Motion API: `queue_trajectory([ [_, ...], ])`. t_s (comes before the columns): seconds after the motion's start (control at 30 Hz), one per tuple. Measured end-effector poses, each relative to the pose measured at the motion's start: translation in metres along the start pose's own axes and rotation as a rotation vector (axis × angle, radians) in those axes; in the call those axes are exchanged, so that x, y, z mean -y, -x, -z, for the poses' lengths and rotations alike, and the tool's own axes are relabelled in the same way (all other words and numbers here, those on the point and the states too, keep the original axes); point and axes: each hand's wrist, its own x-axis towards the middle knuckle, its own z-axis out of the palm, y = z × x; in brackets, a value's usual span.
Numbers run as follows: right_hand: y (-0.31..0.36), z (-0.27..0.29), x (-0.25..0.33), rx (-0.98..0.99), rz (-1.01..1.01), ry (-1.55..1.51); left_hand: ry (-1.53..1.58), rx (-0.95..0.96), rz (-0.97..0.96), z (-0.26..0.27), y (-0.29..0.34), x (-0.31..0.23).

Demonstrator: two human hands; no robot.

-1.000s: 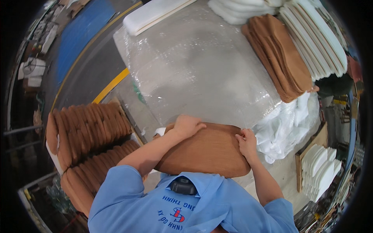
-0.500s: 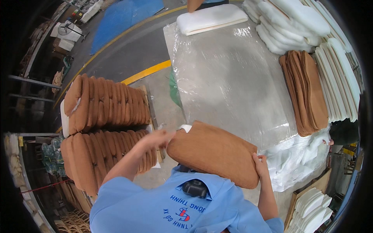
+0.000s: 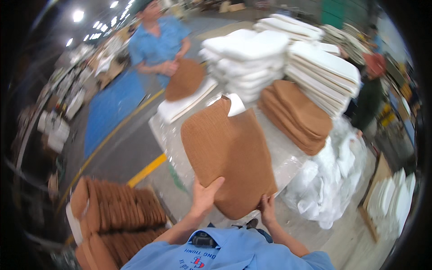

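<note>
A workshop floor surrounds a table (image 3: pixel 288 157) wrapped in clear plastic. Above its near edge, the left hand (image 3: pixel 204 195) and right hand (image 3: pixel 267 209) each clasp the lower rim of a brown cushion cover (image 3: pixel 227 155), lifted and tilted. Keeping both grips even should stop it sagging. Beyond it on the table lie brown covers (image 3: pixel 299 114) and white pads (image 3: pixel 245 56); no containers show.
</note>
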Motion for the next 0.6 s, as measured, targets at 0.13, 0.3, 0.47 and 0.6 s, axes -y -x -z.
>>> queue_trajectory([
  [0.13, 0.025, 0.005, 0.022, 0.099, 0.049, 0.36, -0.287, 0.373, -0.069, -0.014, -0.034, -0.043],
  [0.3, 0.036, 0.04, 0.082, -0.328, 0.352, 0.096, -0.965, 0.782, -0.19, -0.024, -0.042, -0.079],
  [0.47, 0.09, 0.047, 0.104, -0.489, 0.499, -0.255, -1.259, 1.176, -0.296, -0.031, -0.043, -0.066],
  [0.6, 0.12, 0.034, 0.037, -0.615, 0.463, -0.174, -1.366, 1.441, -0.475, -0.018, -0.048, -0.038],
])
